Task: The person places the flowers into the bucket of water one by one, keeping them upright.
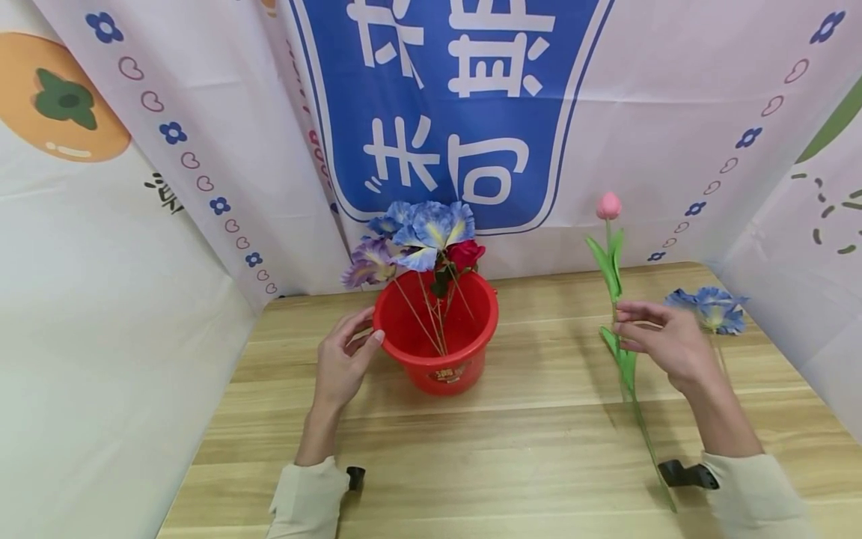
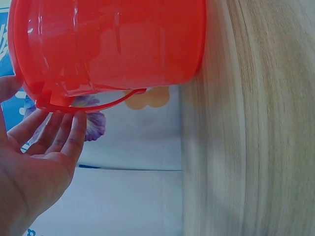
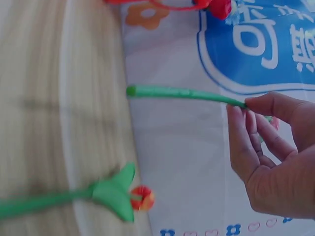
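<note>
A red bucket [image 1: 450,374] stands on the table with blue flowers [image 1: 431,224], a purple flower [image 1: 370,262] and a red rose [image 1: 466,254] in it. My left hand [image 1: 342,363] holds its left rim, the thumb in front and the fingertips farther back. Seen from the left wrist, those fingertips meet the bucket's red handle [image 2: 113,102]. Off to the right, my right hand [image 1: 663,340] pinches a pink tulip [image 1: 609,206] by its leafy stem, bloom up. The stem's lower end [image 3: 132,91] shows in the right wrist view, while the fingers hide most of the bloom.
A blue flower [image 1: 717,308] lies at the table's right, beyond the right hand. In the right wrist view, a green stem with an orange-red flower [image 3: 141,197] is low in the frame. A printed cloth [image 1: 512,247] hangs right behind the wooden table [image 1: 471,464].
</note>
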Action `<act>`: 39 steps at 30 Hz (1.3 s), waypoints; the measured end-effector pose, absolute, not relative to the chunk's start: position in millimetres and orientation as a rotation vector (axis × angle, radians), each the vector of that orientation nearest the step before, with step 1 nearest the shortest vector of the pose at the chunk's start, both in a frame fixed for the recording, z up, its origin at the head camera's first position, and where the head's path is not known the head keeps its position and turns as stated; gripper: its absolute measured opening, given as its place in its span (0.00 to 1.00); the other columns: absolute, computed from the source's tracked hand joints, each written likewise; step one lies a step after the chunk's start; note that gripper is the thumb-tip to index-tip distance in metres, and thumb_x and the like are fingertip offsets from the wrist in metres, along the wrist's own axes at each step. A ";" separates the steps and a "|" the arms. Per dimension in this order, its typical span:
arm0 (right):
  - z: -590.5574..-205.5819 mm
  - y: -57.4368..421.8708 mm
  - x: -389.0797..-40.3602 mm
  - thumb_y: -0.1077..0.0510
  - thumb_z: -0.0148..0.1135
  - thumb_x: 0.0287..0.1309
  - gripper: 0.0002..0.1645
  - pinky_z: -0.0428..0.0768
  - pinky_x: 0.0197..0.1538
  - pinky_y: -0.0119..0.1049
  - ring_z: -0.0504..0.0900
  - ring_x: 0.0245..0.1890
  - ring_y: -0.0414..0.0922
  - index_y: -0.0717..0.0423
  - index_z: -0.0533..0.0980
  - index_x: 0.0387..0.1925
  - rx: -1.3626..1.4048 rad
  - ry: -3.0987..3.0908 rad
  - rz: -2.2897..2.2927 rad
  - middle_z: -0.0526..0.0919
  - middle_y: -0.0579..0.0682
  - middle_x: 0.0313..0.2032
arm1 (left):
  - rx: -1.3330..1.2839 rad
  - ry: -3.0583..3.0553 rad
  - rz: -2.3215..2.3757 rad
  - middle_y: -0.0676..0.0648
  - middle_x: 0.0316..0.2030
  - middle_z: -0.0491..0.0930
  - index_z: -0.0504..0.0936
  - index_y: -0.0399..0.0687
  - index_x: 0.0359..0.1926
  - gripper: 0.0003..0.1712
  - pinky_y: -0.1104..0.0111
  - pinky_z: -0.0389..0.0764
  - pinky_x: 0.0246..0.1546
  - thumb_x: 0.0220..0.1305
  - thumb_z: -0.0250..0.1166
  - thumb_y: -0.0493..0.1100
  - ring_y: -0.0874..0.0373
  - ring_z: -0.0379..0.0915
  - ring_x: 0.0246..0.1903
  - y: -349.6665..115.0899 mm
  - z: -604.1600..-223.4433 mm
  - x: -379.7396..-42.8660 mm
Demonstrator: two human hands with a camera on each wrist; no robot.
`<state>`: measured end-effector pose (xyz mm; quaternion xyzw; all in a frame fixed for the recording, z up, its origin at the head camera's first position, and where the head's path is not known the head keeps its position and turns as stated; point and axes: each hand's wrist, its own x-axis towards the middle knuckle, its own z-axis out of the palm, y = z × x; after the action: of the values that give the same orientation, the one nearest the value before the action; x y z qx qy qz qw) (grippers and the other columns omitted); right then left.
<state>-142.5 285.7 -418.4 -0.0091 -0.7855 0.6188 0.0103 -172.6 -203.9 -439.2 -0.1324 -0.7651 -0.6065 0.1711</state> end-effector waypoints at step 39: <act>-365.4 126.0 -134.9 0.70 0.75 0.61 0.21 0.93 0.47 0.37 0.88 0.43 0.39 0.68 0.83 0.56 0.455 -2.077 2.015 0.90 0.42 0.41 | -0.366 -2.159 -1.748 0.31 0.62 0.82 0.82 0.30 0.65 0.25 0.75 0.87 0.55 0.69 0.71 0.30 0.62 0.82 0.55 -203.6 -439.0 -171.6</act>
<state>-134.9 126.0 -365.4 0.1545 -0.7049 0.6841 0.1058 -171.6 -203.6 -439.0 -0.1288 -0.7594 -0.6150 0.1689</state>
